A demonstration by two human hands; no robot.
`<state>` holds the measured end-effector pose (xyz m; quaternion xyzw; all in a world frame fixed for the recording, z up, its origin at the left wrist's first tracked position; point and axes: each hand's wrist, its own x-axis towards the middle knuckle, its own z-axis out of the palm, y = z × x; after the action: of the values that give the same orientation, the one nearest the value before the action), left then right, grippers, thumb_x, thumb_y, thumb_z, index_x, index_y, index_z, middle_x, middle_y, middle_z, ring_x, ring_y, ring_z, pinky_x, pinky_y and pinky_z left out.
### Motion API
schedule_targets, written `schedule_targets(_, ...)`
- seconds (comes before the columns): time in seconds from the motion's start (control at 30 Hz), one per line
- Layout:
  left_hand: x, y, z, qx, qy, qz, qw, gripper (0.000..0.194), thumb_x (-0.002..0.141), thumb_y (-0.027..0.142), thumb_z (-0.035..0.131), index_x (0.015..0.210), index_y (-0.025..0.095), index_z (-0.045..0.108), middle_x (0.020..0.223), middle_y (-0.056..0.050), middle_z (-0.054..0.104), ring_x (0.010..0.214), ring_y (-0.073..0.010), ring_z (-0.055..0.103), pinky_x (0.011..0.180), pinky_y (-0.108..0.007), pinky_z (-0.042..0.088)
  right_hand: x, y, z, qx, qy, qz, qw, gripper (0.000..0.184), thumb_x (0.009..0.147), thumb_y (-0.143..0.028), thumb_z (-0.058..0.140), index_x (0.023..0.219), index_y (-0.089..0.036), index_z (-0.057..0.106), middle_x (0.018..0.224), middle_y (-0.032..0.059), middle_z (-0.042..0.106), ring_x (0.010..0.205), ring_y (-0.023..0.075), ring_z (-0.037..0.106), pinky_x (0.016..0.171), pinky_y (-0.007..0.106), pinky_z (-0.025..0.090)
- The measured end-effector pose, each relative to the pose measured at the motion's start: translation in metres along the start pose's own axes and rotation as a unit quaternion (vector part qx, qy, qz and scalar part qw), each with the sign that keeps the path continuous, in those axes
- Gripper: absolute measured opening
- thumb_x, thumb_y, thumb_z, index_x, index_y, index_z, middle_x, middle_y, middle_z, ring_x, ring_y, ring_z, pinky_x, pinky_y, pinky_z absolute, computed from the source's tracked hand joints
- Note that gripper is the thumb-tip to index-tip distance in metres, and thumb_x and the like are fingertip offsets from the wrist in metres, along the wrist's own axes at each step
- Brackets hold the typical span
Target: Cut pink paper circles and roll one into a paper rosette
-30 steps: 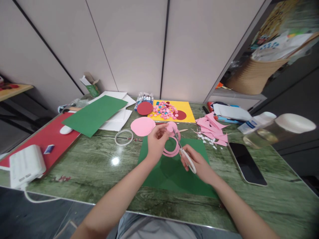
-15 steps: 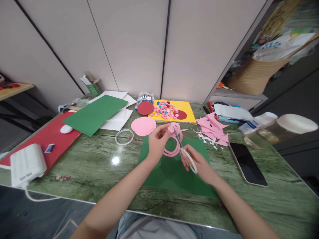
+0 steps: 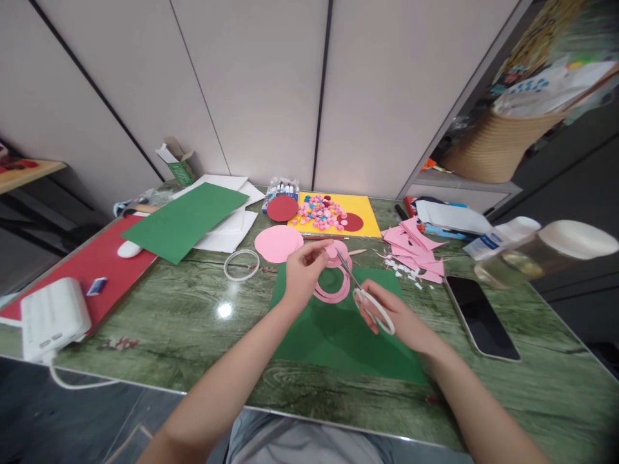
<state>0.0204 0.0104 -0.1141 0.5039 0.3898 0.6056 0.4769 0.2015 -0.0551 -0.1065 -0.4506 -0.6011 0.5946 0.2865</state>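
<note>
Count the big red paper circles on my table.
2. One red circle overlaps the pack of markers; the other red circle lies on the yellow sheet, at the right of the small colored pieces. Any stacked underneath would be hidden.

No lettering is legible; the small marks on the white bottle's blue label (image 3: 491, 240) and on the green box (image 3: 182, 173) are too blurred to read.

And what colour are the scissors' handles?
The scissors' handles are white, best seen in the head view.
</note>
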Motion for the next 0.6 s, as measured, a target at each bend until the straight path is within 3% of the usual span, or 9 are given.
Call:
schedule_targets(0.33, 0.002, 0.004, -0.001, 0.002, -0.020, -0.022, 1.000, 0.019, 0.068, 0.020, 0.060, 0.085, 0.017, 0.070, 0.077, -0.004, 0.068, 0.067, -0.0138, 0.059, 0.059, -0.024, 0.048, -0.005, -0.008, -0.011, -0.044, -0.015, 0.018, 0.999, 0.031, 0.086, -0.050, 0.042, 0.080, -0.020, 0.045, 0.061, -0.0035, 0.046, 0.048, 0.0083, 0.043, 0.046, 0.022, 0.035)
schedule_targets(0.6, 0.006, 0.005, -0.004, -0.017, -0.072, -0.038, 0.997, 0.019, 0.067, 0.019, 0.061, 0.083, 0.018, 0.071, 0.077, -0.004, 0.068, 0.066, -0.0144, 0.060, 0.060, -0.027, 0.052, -0.012, -0.010, -0.023, -0.053, -0.034, 0.031, 0.998, 0.030, 0.086, -0.049, 0.043, 0.081, -0.020, 0.047, 0.060, -0.0044, 0.044, 0.047, 0.0080, 0.040, 0.046, 0.022, 0.034)
